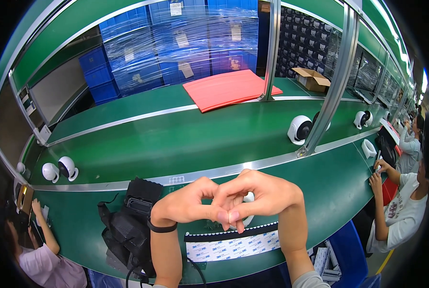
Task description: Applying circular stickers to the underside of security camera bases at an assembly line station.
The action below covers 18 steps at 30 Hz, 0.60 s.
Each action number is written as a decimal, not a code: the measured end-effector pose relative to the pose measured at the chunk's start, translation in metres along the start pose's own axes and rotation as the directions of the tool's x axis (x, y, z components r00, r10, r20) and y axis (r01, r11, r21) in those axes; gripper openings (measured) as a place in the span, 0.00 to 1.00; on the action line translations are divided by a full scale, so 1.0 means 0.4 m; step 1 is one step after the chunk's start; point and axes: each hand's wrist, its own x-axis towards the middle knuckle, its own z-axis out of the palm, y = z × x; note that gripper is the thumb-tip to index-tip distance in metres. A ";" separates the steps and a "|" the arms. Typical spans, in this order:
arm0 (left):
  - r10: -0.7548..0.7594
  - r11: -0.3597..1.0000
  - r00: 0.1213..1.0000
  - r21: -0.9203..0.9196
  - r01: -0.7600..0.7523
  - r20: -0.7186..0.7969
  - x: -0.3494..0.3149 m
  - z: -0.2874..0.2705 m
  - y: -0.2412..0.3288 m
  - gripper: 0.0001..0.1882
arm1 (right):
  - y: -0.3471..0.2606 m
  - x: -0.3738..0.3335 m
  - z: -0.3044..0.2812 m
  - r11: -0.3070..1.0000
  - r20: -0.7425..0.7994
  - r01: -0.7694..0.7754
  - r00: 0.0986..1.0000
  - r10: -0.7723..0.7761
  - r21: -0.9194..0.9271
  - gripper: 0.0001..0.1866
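While both hands meet above the green bench, a backed sheet lies at their 6 o'clock.
The left hand and right hand are bent inward, thumb tips meeting and fingers curled together, presumably for fine control; whether a small piece is pinched between them cannot be told. The backed sheet, smooth, white and printed, lies flat, likely for easy reach; its upper edge carries a black strip with a row of white dots. A white rounded part, glossy, shows partly behind the fingers; its full shape is hidden. At 8 to 9 o'clock rests a creased black bag; at 1 o'clock, beyond the metal rail, stands a white-shelled, black-faced device.
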 end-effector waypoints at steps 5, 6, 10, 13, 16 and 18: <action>0.014 1.000 1.000 0.009 -0.014 0.012 0.002 -0.006 0.002 0.14 | 0.008 0.002 -0.002 1.000 -0.009 0.026 1.000 -0.026 -0.008 0.12; 0.023 1.000 1.000 0.017 -0.024 0.018 0.002 -0.008 -0.002 0.14 | 0.007 0.003 -0.001 0.999 -0.011 0.028 1.000 -0.028 -0.018 0.12; 0.027 1.000 0.999 0.008 -0.027 0.046 0.004 -0.009 0.000 0.13 | 0.010 0.004 -0.003 0.999 -0.005 0.027 1.000 -0.027 -0.027 0.13; 0.040 0.999 0.998 0.013 -0.041 0.056 0.006 -0.009 -0.003 0.14 | 0.009 0.003 -0.002 0.998 -0.007 0.029 1.000 -0.030 -0.060 0.13; 0.018 1.000 0.998 0.024 -0.020 0.058 0.005 -0.014 -0.007 0.14 | 0.012 0.002 -0.003 0.999 -0.006 0.031 1.000 -0.031 -0.043 0.13; 0.018 0.999 0.998 0.028 -0.020 0.054 0.005 -0.012 -0.006 0.13 | 0.008 0.001 -0.002 0.999 -0.011 0.024 1.000 -0.024 -0.045 0.13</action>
